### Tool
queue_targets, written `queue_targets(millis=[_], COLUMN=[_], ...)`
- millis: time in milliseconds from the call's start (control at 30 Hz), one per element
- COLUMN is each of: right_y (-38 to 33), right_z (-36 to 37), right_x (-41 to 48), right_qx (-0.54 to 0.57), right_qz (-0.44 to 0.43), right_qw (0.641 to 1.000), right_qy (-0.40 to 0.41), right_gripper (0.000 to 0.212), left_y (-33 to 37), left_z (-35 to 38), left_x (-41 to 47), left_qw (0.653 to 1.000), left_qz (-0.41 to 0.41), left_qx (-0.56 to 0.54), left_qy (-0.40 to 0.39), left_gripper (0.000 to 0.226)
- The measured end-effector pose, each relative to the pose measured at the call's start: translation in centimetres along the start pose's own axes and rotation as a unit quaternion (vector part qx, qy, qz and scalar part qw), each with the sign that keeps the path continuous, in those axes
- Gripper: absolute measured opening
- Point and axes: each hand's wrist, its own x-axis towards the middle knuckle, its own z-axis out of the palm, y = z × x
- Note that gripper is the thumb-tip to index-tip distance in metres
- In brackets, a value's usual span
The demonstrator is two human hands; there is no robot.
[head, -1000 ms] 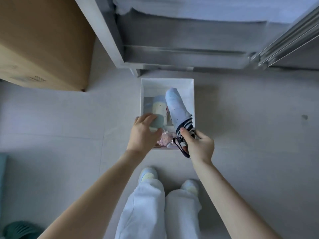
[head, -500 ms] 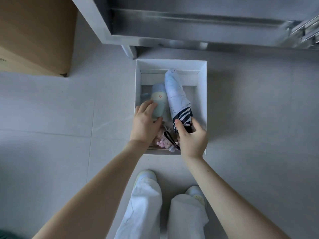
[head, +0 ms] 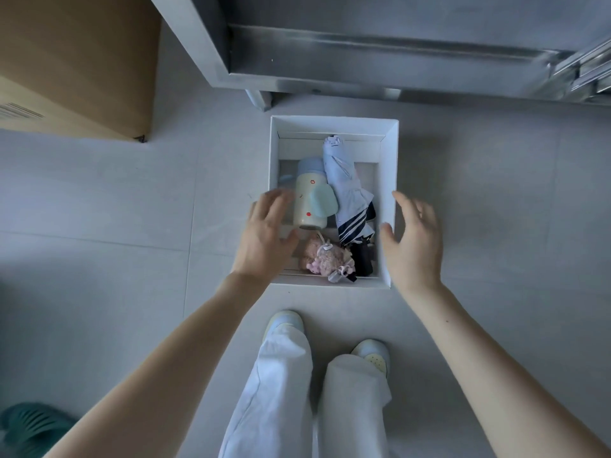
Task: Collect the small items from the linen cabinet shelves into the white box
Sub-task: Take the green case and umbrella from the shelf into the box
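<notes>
White box (head: 334, 120), square, stiff card, on floor at frame centre. Inside: smooth cream bottle (head: 309, 200) w/ blue cap, red dots; folded lt-blue fabric umbrella (head: 344, 180), navy stripes; fuzzy pink plush (head: 325, 257). Left hand (head: 264, 236) at box's left wall and right hand (head: 413, 239) at its right wall, both w/ fingers spread, holding nothing. Cardboard carton (head: 76, 61) upper left, label unreadable.

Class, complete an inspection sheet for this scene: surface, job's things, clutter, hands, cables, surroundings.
Surface: pale grey tiled floor.
Job's things: white square cardboard box on the floor holds a cream bottle with blue cap, a folded pale blue umbrella and a pink plush toy.
Clutter: green slipper, lower left.
Hands: left hand and right hand open, holding nothing, at the box's sides.
Cables: nothing seen.
Surroundings: brown cardboard carton; grey metal cabinet base.
</notes>
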Motion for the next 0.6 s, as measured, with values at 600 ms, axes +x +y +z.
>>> queue_targets(millis=[600], right_y=[0.9], right_z=[-2.2], right_x=[0.5], right_qx=[0.170], right_qz=[0.030], right_qw=[0.963], right_qy=[-0.208], right_gripper=[0.098], left_y=[0.6], left_z=[-1.8], left_x=[-1.7], left_qw=[0.970], left_qz=[-0.187], left_qx=[0.022], left_qy=[-0.151], left_gripper=[0.100])
